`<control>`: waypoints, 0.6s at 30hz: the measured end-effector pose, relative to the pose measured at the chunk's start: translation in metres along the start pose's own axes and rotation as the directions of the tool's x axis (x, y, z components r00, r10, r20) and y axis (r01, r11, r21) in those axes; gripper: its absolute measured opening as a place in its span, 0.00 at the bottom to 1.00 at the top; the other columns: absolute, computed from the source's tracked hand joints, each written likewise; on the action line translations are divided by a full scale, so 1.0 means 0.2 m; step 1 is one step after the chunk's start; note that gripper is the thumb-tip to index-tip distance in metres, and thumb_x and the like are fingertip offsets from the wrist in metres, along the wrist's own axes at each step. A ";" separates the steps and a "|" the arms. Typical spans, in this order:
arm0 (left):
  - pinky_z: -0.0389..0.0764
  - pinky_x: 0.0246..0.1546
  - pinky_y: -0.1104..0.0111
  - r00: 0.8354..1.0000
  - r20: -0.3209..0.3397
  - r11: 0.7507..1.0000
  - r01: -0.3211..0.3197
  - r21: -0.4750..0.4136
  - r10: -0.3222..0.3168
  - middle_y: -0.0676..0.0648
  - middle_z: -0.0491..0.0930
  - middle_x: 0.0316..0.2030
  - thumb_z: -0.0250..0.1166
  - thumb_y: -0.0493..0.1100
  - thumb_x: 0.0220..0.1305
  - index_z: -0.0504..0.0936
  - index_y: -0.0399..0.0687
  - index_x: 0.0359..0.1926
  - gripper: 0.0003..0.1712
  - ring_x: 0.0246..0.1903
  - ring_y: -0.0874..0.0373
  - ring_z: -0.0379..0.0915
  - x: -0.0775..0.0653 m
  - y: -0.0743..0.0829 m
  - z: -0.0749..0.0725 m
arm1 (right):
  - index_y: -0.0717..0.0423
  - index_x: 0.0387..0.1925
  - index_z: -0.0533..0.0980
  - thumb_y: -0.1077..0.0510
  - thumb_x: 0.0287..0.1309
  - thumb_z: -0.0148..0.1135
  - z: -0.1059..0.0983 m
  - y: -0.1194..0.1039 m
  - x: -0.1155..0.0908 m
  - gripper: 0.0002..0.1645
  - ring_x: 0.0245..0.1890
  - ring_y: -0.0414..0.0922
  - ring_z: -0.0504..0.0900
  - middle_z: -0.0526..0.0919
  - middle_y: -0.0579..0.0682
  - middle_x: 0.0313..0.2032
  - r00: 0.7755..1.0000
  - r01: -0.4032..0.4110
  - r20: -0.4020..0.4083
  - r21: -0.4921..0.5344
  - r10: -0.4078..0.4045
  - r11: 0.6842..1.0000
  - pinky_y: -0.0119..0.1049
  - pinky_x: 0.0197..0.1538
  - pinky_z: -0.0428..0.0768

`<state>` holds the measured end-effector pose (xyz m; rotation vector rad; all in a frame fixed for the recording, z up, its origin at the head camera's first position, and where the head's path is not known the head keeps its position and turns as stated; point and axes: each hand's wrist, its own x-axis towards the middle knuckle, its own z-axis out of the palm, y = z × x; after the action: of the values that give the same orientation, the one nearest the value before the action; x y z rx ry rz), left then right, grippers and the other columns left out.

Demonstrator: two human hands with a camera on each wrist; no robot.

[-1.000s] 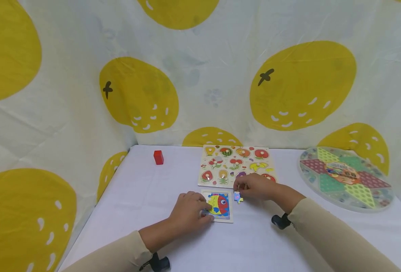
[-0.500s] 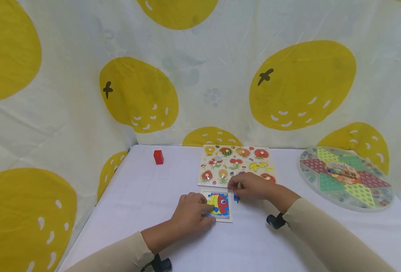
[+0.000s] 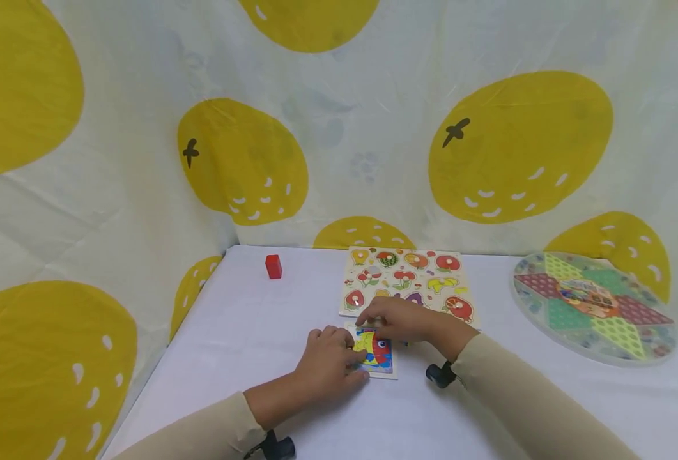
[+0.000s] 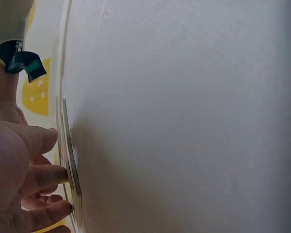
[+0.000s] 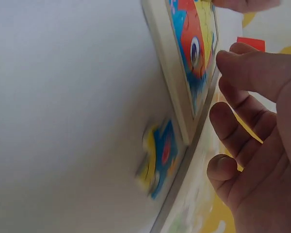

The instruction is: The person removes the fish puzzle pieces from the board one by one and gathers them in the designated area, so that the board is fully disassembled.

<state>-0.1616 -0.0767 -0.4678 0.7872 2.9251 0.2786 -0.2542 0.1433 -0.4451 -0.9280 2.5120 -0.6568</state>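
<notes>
A small jigsaw puzzle (image 3: 380,361) with a red, yellow and blue fish in a pale wooden frame lies flat on the table. My left hand (image 3: 328,363) rests at its left side, fingertips touching its face and thumb near the lower edge. Over its far right part is my right hand (image 3: 403,319), fingers loosely bent and the thumb tip (image 5: 227,62) close to the picture; nothing shows between them. A loose puzzle piece (image 5: 164,158), blue and yellow, lies on the cloth beside the frame, mostly hidden by the right hand in the head view.
Behind the hands lies a wooden fruit puzzle board (image 3: 367,262) with knobs, close to the fish puzzle's far edge. A red block (image 3: 273,266) stands at the back left. At the right is a round game board (image 3: 574,322). A patterned curtain (image 3: 373,140) closes the back.
My right hand has moved left, from beside the loose piece to over the fish puzzle's far part. The left hand stays on the puzzle's left side. The head view has shifted slightly.
</notes>
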 end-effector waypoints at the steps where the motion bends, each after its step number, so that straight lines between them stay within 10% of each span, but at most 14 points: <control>1: 0.68 0.57 0.51 1.000 0.000 1.000 -0.004 0.004 0.004 0.55 0.79 0.53 0.72 0.68 0.65 0.87 0.73 0.63 0.28 0.58 0.57 0.68 0.00 0.00 0.00 | 0.35 0.58 0.85 0.57 0.71 0.71 0.01 -0.01 0.01 0.19 0.47 0.40 0.78 0.82 0.38 0.50 1.000 0.005 0.008 -0.007 -0.005 1.000 0.40 0.54 0.80; 18: 0.67 0.56 0.51 1.000 -0.009 1.000 -0.016 0.021 0.016 0.55 0.79 0.52 0.71 0.68 0.66 0.87 0.71 0.64 0.27 0.58 0.57 0.68 -0.01 0.00 -0.01 | 0.33 0.51 0.88 0.66 0.65 0.73 0.03 -0.01 0.06 0.23 0.50 0.40 0.76 0.78 0.37 0.47 0.999 0.023 0.032 -0.060 -0.021 0.998 0.40 0.58 0.80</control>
<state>-0.1598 -0.0774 -0.4655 0.8149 2.9358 0.2539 -0.2588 0.1315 -0.4511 -0.9805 2.5096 -0.5713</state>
